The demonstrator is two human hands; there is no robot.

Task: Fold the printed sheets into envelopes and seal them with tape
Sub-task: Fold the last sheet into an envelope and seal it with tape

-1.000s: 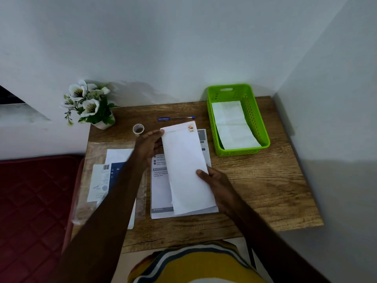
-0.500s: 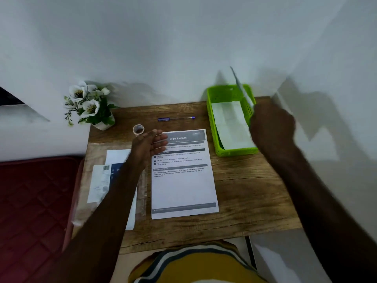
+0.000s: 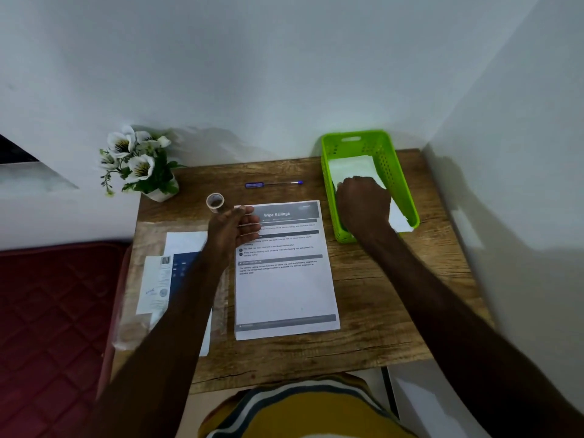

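Observation:
A printed sheet (image 3: 284, 289) headed "Wipe Railings" lies flat in the middle of the wooden table (image 3: 379, 305). My left hand (image 3: 234, 230) rests on its top left corner, fingers spread and holding nothing. My right hand (image 3: 363, 202) is down inside the green basket (image 3: 395, 167) at the back right, with its fingers curled on a white envelope (image 3: 350, 167) that lies on the white papers there. A small roll of clear tape (image 3: 215, 202) stands just beyond my left hand.
A blue pen (image 3: 273, 184) lies at the back of the table. A potted white flower (image 3: 139, 165) stands in the back left corner. A clear plastic sleeve with more papers (image 3: 170, 279) lies at the left. White walls close in behind and on the right; a red mattress (image 3: 47, 311) is at the left.
My right hand lifted the white envelope off the printed sheet, swung it to the right and lowered it into the green basket. My left hand stayed at the sheet's top left corner.

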